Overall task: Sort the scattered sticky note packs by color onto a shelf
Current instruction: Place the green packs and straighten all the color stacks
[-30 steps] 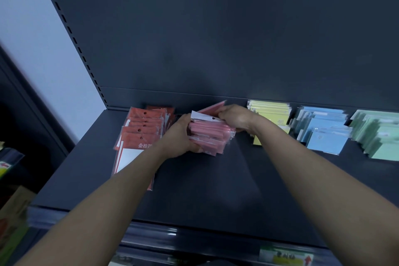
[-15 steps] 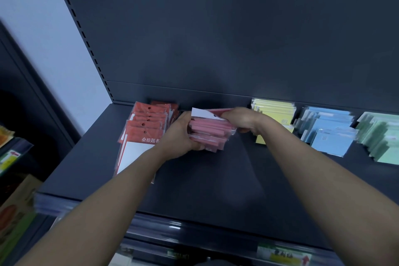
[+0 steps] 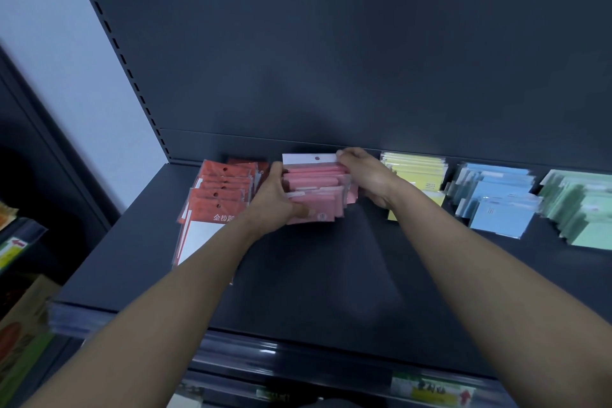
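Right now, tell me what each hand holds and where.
Both grip the stack of pink plastic-wrapped sticky note packs: left hand its left edge, right hand its right edge.

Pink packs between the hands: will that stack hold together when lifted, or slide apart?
Likely to slide: the pink packs sit in glossy clear sleeves and lie fanned, edges stepped. Probably light and slightly bendy, being thin and flat. The left hand and right hand gripping opposite sides should steady them.
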A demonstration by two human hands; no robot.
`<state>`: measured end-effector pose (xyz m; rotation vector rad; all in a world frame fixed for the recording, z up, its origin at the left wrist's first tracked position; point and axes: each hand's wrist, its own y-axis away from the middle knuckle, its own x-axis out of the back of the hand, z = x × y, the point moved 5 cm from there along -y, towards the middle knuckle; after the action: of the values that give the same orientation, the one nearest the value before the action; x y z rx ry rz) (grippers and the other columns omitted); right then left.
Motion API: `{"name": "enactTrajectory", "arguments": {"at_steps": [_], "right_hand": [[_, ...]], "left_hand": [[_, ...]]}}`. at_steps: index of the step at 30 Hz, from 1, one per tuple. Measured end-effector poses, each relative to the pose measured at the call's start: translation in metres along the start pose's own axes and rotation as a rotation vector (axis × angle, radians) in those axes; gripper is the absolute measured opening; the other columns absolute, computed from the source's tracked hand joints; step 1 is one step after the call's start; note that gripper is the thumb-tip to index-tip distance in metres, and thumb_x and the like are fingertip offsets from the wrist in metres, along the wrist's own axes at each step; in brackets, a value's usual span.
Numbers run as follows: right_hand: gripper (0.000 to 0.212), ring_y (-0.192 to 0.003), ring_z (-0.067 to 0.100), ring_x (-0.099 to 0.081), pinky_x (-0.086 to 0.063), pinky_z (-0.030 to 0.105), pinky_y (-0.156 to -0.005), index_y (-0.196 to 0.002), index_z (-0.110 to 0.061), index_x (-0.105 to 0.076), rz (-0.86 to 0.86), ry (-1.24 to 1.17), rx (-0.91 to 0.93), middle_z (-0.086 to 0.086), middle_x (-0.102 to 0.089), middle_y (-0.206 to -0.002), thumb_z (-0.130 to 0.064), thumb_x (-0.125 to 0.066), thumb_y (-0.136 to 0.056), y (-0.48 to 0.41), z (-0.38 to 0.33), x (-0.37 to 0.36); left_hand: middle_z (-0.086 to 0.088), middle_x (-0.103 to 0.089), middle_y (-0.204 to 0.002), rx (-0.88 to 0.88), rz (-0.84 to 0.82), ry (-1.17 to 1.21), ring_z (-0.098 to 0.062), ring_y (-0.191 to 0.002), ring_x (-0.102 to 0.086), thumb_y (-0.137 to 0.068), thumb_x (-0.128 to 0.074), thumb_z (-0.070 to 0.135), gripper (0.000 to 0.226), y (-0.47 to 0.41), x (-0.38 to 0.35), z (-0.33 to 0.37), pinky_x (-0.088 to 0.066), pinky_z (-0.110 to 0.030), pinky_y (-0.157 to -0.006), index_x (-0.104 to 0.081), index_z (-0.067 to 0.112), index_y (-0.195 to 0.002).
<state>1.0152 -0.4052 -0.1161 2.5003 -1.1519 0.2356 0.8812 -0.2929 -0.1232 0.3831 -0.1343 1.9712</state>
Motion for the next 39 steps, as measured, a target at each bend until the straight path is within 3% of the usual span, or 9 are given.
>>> {"name": "enactTrajectory", "arguments": {"at_steps": [4,6,9,13,18,23,29,33,39], "right_hand": [[0.01,-0.078,0.021,-0.05,-0.037,0.033,-0.069,-0.084,-0.017,-0.054,0.078,0.018,-0.029,0.007,-0.056,-0.087,-0.019,-0.046,-0.09,0.001,0.005,0.008],[0.024,-0.081,0.023,-0.05,-0.036,0.031,-0.07,-0.096,-0.006,-0.06,0.095,0.191,-0.036,0.01,-0.057,-0.089,0.0,-0.038,-0.088,0.006,0.004,0.009],[0.032,-0.104,0.028,-0.057,-0.039,0.027,-0.081,-0.115,-0.004,-0.061,0.221,0.523,0.007,0.013,-0.064,-0.113,0.002,-0.04,-0.091,0.016,-0.003,0.012],[0.027,-0.101,0.037,-0.06,-0.048,0.035,-0.081,-0.108,-0.001,-0.063,0.396,0.626,0.119,0.02,-0.065,-0.108,0.0,-0.045,-0.088,0.024,-0.025,0.022],[0.025,-0.101,0.037,-0.057,-0.039,0.032,-0.073,-0.115,0.0,-0.051,0.634,0.534,0.279,0.02,-0.06,-0.111,0.0,-0.039,-0.093,0.037,-0.059,0.04],[0.023,-0.085,0.022,-0.052,-0.039,0.027,-0.068,-0.105,-0.007,-0.054,0.46,0.322,0.327,0.006,-0.057,-0.095,0.002,-0.041,-0.088,0.039,-0.056,0.038],[0.021,-0.079,0.02,-0.051,-0.04,0.026,-0.068,-0.088,-0.017,-0.051,0.369,0.219,0.321,-0.002,-0.056,-0.081,0.003,-0.044,-0.088,0.032,-0.032,0.03],[0.019,-0.076,0.021,-0.05,-0.04,0.027,-0.066,-0.09,-0.013,-0.051,0.388,0.239,0.319,-0.003,-0.054,-0.077,0.004,-0.043,-0.088,0.03,-0.03,0.027],[0.019,-0.076,0.023,-0.051,-0.04,0.028,-0.063,-0.093,-0.01,-0.053,0.417,0.289,0.281,0.005,-0.057,-0.085,0.004,-0.041,-0.087,0.029,-0.028,0.024]], "left_hand": [[0.001,-0.055,-0.104,0.031,0.013,0.0,-0.022,-0.101,-0.06,-0.07,-0.077,-0.001,0.066,-0.006,-0.002,-0.01,-0.055,-0.036,-0.084,-0.03,0.013,-0.113],[0.002,-0.054,-0.103,0.039,0.009,0.005,-0.023,-0.103,-0.059,-0.069,-0.078,-0.001,0.067,-0.009,-0.002,-0.013,-0.055,-0.038,-0.085,-0.029,0.012,-0.114],[0.002,-0.053,-0.104,0.056,-0.019,0.004,-0.024,-0.104,-0.059,-0.069,-0.078,0.0,0.07,-0.013,-0.001,-0.017,-0.053,-0.042,-0.09,-0.028,0.015,-0.116],[0.005,-0.051,-0.101,0.056,-0.02,0.007,-0.02,-0.1,-0.057,-0.07,-0.077,-0.001,0.069,-0.017,-0.001,-0.018,-0.053,-0.034,-0.083,-0.027,0.015,-0.115],[-0.002,-0.054,-0.112,0.038,0.042,0.105,-0.016,-0.099,-0.056,-0.068,-0.076,-0.007,0.074,-0.027,0.002,-0.022,-0.05,-0.021,-0.071,-0.025,0.016,-0.116],[0.0,-0.055,-0.112,0.002,0.043,0.114,-0.016,-0.101,-0.057,-0.069,-0.076,-0.008,0.087,-0.031,0.001,-0.025,-0.05,-0.019,-0.075,-0.02,0.018,-0.13],[-0.007,-0.048,-0.131,-0.055,-0.018,0.059,-0.021,-0.116,-0.054,-0.059,-0.082,0.001,0.118,-0.03,-0.002,-0.032,-0.048,-0.039,-0.098,-0.005,0.036,-0.14],[0.001,-0.023,-0.146,-0.13,-0.015,-0.045,-0.015,-0.123,-0.042,-0.058,-0.082,0.003,0.129,-0.021,-0.004,-0.028,-0.047,-0.027,-0.095,0.006,0.051,-0.14],[-0.001,-0.004,-0.148,-0.211,-0.036,-0.333,-0.012,-0.114,-0.041,-0.069,-0.074,0.005,0.076,-0.009,-0.006,-0.02,-0.034,-0.012,-0.085,-0.032,0.032,-0.127]]}}
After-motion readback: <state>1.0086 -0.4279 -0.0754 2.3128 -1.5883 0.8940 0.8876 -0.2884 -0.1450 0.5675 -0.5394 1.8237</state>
